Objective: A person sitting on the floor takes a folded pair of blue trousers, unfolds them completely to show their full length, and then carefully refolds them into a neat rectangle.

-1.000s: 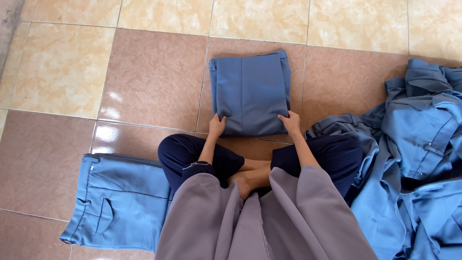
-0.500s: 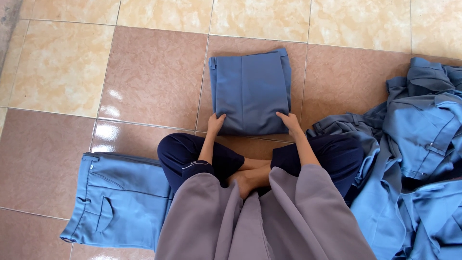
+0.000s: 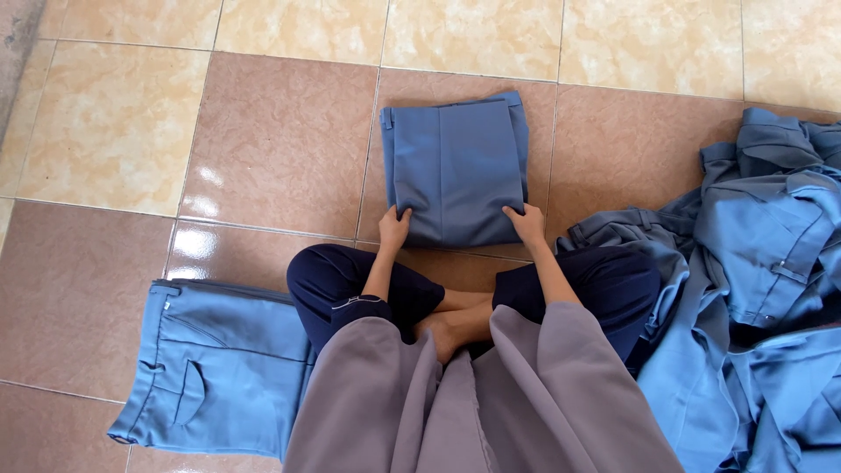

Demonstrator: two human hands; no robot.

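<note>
Bright, even daylight fills the sharp picture. Soft white glare sits on the glossy floor tiles [image 3: 201,241] at left; shadows are faint.

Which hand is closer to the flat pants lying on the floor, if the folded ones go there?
Left. The left hand grips the folded pants at their near left corner, on the same side as the flat pants. The right hand is nearer the heap.

The pile of blue clothes [image 3: 771,289] is cut off by the right and bottom edges. The folded trousers [image 3: 219,368] run partly under the grey garment [image 3: 473,403], itself cut by the bottom edge.
</note>
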